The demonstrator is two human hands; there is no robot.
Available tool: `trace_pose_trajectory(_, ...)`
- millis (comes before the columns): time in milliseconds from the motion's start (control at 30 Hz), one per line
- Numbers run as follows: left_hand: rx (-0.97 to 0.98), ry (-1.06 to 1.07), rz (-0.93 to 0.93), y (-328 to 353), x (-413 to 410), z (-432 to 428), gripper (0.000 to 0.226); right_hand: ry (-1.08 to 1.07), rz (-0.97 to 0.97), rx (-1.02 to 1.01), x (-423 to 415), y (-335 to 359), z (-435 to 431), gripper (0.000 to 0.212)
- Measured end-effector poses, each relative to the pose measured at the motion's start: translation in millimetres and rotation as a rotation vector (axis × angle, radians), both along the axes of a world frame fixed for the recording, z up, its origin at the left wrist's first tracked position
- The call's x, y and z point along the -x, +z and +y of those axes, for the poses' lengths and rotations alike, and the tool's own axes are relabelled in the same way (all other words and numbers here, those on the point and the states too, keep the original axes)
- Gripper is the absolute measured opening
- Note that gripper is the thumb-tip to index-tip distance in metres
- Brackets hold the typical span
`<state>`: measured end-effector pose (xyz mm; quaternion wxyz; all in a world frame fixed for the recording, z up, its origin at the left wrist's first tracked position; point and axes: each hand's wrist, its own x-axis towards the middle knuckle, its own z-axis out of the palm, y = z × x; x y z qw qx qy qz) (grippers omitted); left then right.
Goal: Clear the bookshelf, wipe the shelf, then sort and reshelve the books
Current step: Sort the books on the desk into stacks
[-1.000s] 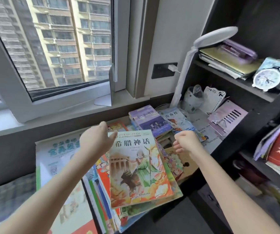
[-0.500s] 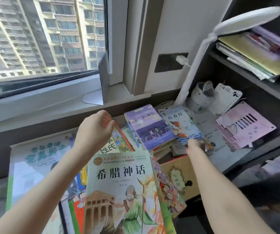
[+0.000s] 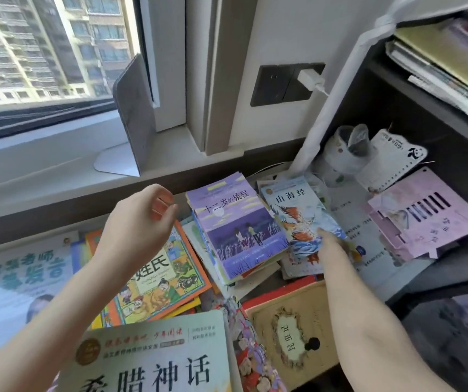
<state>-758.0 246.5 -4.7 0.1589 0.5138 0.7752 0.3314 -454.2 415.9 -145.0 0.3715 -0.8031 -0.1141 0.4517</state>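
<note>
Books lie in loose piles on a surface below the window. My right hand (image 3: 330, 244) reaches to the near right corner of a blue book with a bird on its cover (image 3: 298, 210). Its thumb lies on the cover and its fingers are hidden under the edge. Beside that book, a purple book (image 3: 235, 222) tops a small stack. My left hand (image 3: 139, 222) hovers above an orange picture book (image 3: 165, 278) with fingers loosely curled, holding nothing. A pale green book with large red characters (image 3: 153, 357) lies nearest to me.
The dark bookshelf (image 3: 413, 89) stands at the right, with papers piled on an upper board. A pink card (image 3: 425, 219) and a white cup (image 3: 346, 148) sit in its lower bay. A white lamp arm (image 3: 337, 89) rises there. A grey bookend (image 3: 134, 114) stands on the windowsill.
My right hand moved forward from above the piles to the blue book's corner. My left hand rose off the pale green book and hovers farther back. The view came closer.
</note>
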Motion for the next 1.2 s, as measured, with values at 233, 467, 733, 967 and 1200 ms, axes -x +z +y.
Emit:
trace_pose_trajectory(233,0.062,-0.05,-0.021,-4,-1,-1,0.009,-0.229,-0.231,-0.401,16,39,2,0.025)
trace_pose_trajectory(467,0.024,-0.073,-0.127,21,-12,-4,0.025,-0.286,-0.417,-0.958,36,163,-35,0.029)
trace_pose_trajectory(733,-0.237,0.102,-1.261,66,-27,-35,0.046,0.132,0.304,-0.679,79,219,-178,0.023)
trace_pose_trajectory(967,-0.083,0.067,-1.137,59,-3,-105,0.01,0.909,0.281,-0.508,45,229,-265,0.04)
trace_pose_trajectory(1200,0.13,-0.068,-0.516,31,-4,-145,0.023,1.442,-0.207,-0.17,46,203,-304,0.007)
